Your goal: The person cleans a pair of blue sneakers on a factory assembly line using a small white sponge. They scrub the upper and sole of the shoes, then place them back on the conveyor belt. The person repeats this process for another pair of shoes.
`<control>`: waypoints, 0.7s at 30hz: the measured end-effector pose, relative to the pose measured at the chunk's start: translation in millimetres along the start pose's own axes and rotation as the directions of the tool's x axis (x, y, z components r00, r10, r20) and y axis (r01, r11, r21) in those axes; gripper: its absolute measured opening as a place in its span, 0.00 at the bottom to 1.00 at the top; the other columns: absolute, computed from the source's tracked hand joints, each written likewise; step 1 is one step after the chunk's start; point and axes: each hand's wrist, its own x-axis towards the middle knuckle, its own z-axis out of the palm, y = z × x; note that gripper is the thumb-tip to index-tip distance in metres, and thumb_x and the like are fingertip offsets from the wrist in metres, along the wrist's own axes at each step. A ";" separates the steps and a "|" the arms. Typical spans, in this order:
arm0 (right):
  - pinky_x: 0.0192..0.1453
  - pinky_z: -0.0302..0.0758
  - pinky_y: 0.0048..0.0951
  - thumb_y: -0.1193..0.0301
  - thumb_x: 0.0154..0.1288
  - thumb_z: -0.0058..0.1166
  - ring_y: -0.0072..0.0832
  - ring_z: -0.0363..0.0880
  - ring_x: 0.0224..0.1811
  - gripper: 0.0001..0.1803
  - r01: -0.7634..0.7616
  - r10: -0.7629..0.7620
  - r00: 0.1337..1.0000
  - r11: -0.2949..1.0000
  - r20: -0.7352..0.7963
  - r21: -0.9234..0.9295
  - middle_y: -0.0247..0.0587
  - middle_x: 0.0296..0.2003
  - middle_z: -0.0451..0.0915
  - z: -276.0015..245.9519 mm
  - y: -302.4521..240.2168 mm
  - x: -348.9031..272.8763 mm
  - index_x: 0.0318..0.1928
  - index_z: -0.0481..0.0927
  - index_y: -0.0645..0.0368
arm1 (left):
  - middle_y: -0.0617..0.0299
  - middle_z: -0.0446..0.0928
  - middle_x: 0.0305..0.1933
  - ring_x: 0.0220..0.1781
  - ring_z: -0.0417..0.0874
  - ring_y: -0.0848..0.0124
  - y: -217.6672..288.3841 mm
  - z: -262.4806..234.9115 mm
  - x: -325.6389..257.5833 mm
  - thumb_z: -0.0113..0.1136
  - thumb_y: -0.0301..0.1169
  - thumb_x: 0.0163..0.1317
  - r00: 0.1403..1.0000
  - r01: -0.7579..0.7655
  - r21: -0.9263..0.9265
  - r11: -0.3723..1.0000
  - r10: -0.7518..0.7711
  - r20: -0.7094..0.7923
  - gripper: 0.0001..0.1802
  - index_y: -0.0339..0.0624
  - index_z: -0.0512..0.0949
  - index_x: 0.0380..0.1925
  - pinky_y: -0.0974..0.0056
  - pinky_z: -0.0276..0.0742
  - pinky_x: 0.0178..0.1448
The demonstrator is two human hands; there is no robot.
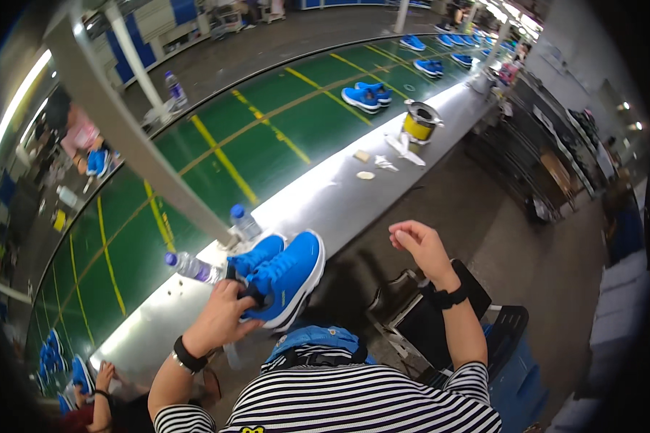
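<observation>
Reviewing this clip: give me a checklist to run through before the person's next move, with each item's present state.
1. Left hand has hold of the nearer blue lace-up shoe with a white sole: ok, gripping around the heel collar.
2. Right hand free: ok, it looks empty, raised away from the shoes.
3. Second blue shoe close by: ok, alongside the first, partly hidden.
4. Space around the shoes free of bottles: not ok, a clear plastic blue-capped bottle and a purple-labelled clear bottle are close by.
5. Inside of the held shoe free of loose items: cannot tell, the hand and angle hide it.
</observation>
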 end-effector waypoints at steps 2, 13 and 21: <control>0.44 0.74 0.19 0.74 0.67 0.50 0.18 0.77 0.36 0.10 -0.029 0.029 0.996 1.000 -0.082 0.006 0.34 0.33 0.80 -25.0 16.6 -15.9 0.44 0.78 0.67 | 0.51 0.71 0.40 0.48 0.69 0.53 -4.4 16.4 49.5 0.71 0.40 0.42 0.999 -0.010 0.050 0.999 0.013 -0.053 0.18 0.45 0.82 0.32 0.53 0.65 0.53; 0.43 0.76 0.20 0.74 0.67 0.52 0.18 0.78 0.37 0.09 -0.275 0.278 0.944 0.960 -0.176 0.042 0.36 0.33 0.81 -73.9 87.6 35.6 0.44 0.79 0.66 | 0.45 0.72 0.41 0.48 0.70 0.50 -59.9 162.1 262.8 0.66 0.39 0.47 0.902 0.407 0.216 0.887 -0.353 -0.250 0.16 0.45 0.80 0.36 0.50 0.64 0.53; 0.40 0.75 0.27 0.72 0.61 0.56 0.28 0.79 0.35 0.10 -0.085 0.147 0.982 0.903 0.116 -0.421 0.40 0.34 0.76 -48.2 117.0 181.2 0.41 0.79 0.62 | 0.38 0.69 0.44 0.48 0.71 0.44 -58.6 162.8 291.2 0.66 0.35 0.48 0.926 0.360 0.089 0.929 -0.367 0.083 0.25 0.46 0.72 0.49 0.49 0.71 0.51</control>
